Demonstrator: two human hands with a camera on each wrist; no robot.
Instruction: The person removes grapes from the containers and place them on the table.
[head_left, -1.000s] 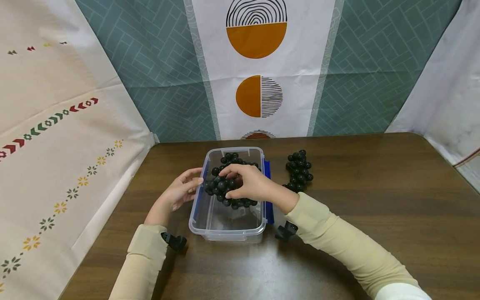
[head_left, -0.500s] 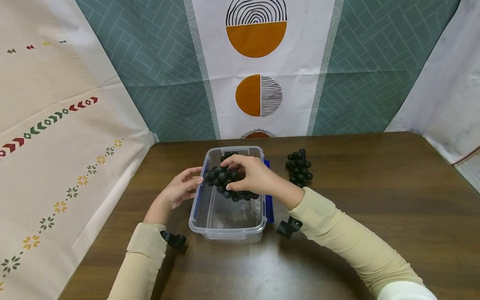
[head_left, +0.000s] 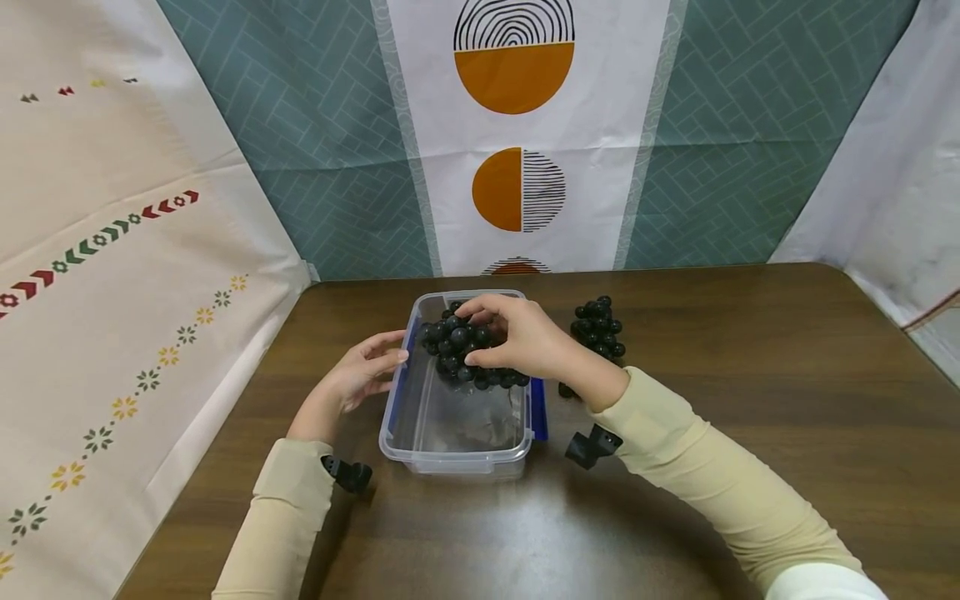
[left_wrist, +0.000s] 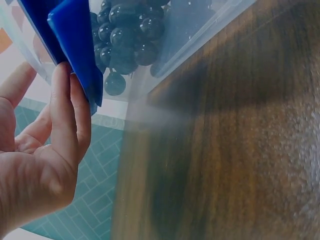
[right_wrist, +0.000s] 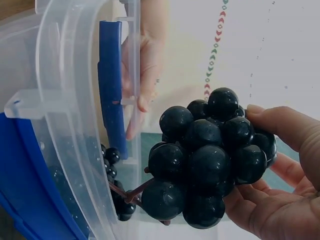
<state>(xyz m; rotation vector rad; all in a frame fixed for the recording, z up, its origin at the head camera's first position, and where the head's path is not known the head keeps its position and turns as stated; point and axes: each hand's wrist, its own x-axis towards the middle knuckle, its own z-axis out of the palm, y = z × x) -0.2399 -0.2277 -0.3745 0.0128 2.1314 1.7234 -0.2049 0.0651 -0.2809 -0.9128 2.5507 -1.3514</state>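
My right hand grips a bunch of black grapes between thumb and fingers, over the far half of a clear plastic container. A brown stem pokes out of the bunch in the right wrist view. More black grapes show through the container's wall in the left wrist view. My left hand rests at the container's left side, fingers fairly straight. Its fingertips touch the blue latch hanging there.
Another bunch of black grapes lies on the brown wooden table, right of the container and partly hidden by the right forearm. A second blue latch hangs on the container's right side. Patterned cloths stand behind and beside the table.
My right hand has moved up and slightly right in the head view, carrying the grape bunch with it. The left hand has stayed at the container's side.
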